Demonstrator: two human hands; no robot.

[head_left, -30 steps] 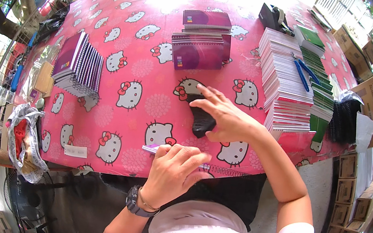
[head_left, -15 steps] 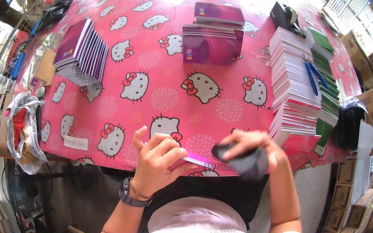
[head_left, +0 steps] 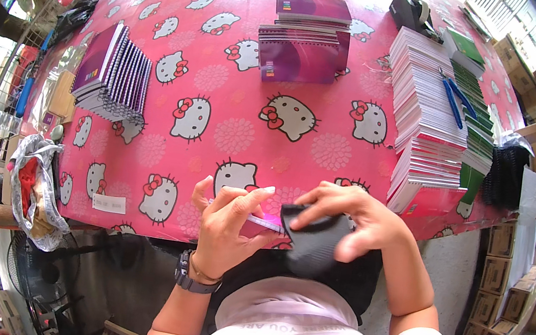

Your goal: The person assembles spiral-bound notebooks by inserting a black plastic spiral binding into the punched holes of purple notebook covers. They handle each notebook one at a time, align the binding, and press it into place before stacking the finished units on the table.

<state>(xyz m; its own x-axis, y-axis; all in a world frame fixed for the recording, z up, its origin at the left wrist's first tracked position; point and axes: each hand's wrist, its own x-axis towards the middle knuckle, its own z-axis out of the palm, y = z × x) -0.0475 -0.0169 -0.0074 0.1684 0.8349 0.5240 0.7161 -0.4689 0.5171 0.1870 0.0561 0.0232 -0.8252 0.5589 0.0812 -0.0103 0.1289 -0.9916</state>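
Note:
My left hand (head_left: 229, 224) is closed around a purple notebook (head_left: 265, 221), held edge-on at the table's near edge with its pages toward me. My right hand (head_left: 365, 217) grips a black ribbed flexible pad (head_left: 320, 247), fingers over its top and thumb lower down. The pad's left edge lies against the notebook's right end and hides the binding there. Its lower part is smeared by motion. Finished-looking purple spiral notebooks stand in a stack (head_left: 302, 62) at the far middle and in another stack (head_left: 99, 65) at the left.
To the right stand long rows of white-edged booklets (head_left: 426, 111) and green ones (head_left: 477, 115), with blue-handled pliers (head_left: 453, 101) on top. A black tape dispenser (head_left: 413, 15) sits behind them. A white paper slip (head_left: 109, 204) and a plastic-lined basket (head_left: 37, 190) are at the near left.
My right hand has moved left with the black pad, up to the notebook. The wire coil seen earlier past the notebook's end is now hidden. My left hand stays on the notebook.

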